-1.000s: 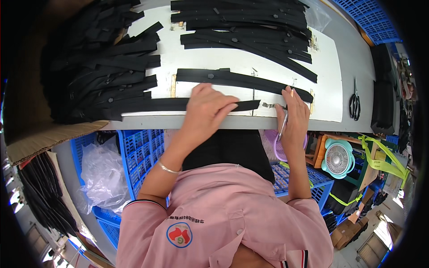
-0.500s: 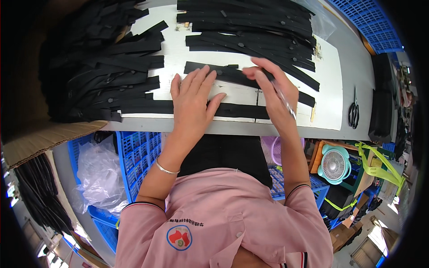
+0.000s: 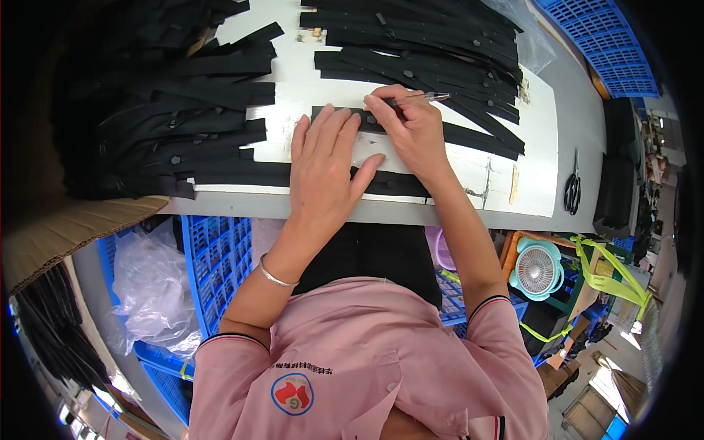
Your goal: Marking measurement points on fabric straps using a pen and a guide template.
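My left hand (image 3: 324, 158) lies flat on the white board (image 3: 539, 158), fingers spread, the fingertips pressing the left end of a black fabric strip (image 3: 477, 141). Just to its right, my right hand (image 3: 412, 130) is closed around a pen (image 3: 433, 97) with a clear barrel. The pen's writing end is hidden by my fingers, close over that same strip. A small dark round piece sits on the strip between my two hands. Another black strip (image 3: 242, 173) runs along the board's near edge, passing beneath my left hand.
A large pile of black strips (image 3: 154, 110) covers the left side, and several more strips (image 3: 433, 44) lie at the back. Black-handled scissors (image 3: 573, 192) rest on the grey table at the right. A blue crate (image 3: 601, 40) stands at the far right; a cardboard flap (image 3: 81, 235) is at near left.
My right hand has moved left, coming close to my left fingertips, and the pen now points differently in it. My left hand stays pressed on the strip.
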A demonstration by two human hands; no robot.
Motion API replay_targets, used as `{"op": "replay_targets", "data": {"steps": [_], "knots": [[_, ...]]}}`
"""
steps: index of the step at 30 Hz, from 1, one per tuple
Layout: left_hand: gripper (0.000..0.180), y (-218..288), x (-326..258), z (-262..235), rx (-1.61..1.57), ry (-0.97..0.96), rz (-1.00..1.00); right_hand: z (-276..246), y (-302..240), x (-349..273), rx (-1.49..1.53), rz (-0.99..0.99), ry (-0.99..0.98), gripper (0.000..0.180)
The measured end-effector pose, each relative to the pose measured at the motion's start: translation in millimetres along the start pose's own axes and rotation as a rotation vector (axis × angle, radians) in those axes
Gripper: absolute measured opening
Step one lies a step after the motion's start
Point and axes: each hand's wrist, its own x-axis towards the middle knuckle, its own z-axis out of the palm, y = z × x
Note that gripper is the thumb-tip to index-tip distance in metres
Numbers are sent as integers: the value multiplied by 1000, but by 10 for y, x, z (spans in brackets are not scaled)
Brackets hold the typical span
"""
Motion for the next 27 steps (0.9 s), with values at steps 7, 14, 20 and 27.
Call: {"op": "replay_targets", "data": {"steps": [7, 14, 20, 27], "knots": [[52, -17, 2, 6, 5, 29, 24, 44, -1, 37, -142, -109, 35, 18], [50, -6, 0, 0, 4, 28, 18, 71, -15, 37, -201, -89, 31, 17], [50, -3, 0, -16, 23, 7, 3, -82, -189, -102, 71, -34, 193, 17], [50, 1, 11, -15, 30, -35, 14, -376, -97, -1112, -291, -152, 247, 29]]}}
